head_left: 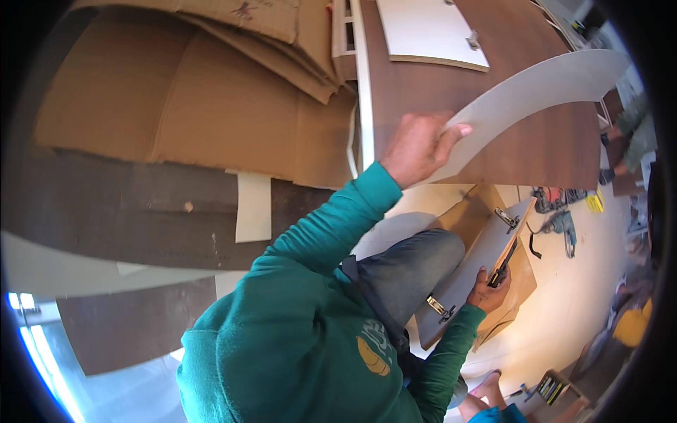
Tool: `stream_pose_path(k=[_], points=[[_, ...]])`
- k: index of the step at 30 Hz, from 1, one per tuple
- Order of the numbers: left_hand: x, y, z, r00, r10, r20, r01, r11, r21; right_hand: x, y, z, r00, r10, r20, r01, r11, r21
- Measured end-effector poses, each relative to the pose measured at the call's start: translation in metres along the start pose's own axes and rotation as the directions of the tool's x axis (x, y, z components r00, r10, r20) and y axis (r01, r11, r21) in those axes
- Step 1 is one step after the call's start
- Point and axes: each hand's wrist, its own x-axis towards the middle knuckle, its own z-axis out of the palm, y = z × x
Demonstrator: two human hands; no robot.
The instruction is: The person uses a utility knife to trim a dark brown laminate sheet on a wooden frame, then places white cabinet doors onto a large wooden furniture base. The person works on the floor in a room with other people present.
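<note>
Lying near hinged panel [474, 261], a drill [562, 225]

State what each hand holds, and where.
Left hand: pale curved strip, by the edge near its lower end. Right hand: slim dark tool, by its lower end.

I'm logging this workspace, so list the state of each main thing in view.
Pale strip: bent, gripped in left hand
Black tool: gripped in right hand
Hinged board: tilted, beside knee
Hinges: attached to hinged board
White panel: lying flat on brown surface
Drill: lying on floor
Cardboard: creased, layered
</note>
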Motion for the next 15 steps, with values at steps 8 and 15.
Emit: stream_pose_path(k=[8, 15], points=[[-0.097, 0.019, -0.102, 0.972, -0.210, -0.106, 0.234, 0.907, 0.350, 0.002, -0.016, 0.002, 0.986, -0.028, 0.167, 0.007, 0.992, 0.124], [-0.196, 0.081, -0.201, 0.887, -0.455, -0.083, 0.416, 0.705, 0.574, 0.004, -0.005, 0.006, 0.989, -0.088, 0.117, 0.072, 0.989, 0.131]])
